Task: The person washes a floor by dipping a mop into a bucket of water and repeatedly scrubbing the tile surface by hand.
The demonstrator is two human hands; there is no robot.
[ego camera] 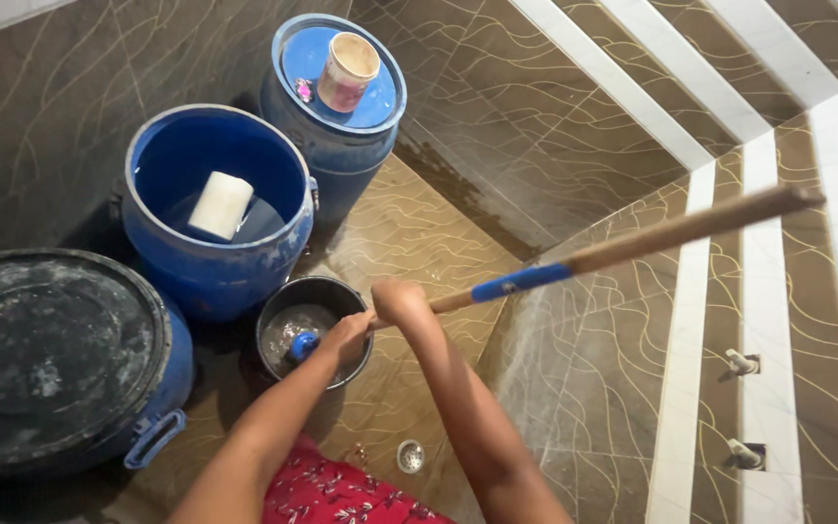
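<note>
A tiled washroom corner: glossy brown wall and floor tiles veined with thin pale lines, broad white bands on the wall at right, a small round metal drain [410, 455] in the wet floor. The right hand [398, 299] is closed round the mop handle [632, 245], a long wooden pole with a blue sleeve partway along. The left hand [344, 335] is pressed around the lower shaft just above the blue collar [303, 344], over the small black bucket [313, 328], which stands on the floor between the drums and the person's knees. The mop's head is hidden inside. Judging from this, keeping the pole steep and both hands firm would hold the dripping inside the bucket's rim. The open blue drum [217, 209] is smooth plastic, water inside with a white block [220, 205] afloat. A lidded blue drum [334, 92] carries a cup [347, 71]; a third has a dusty black lid [50, 354].
</note>
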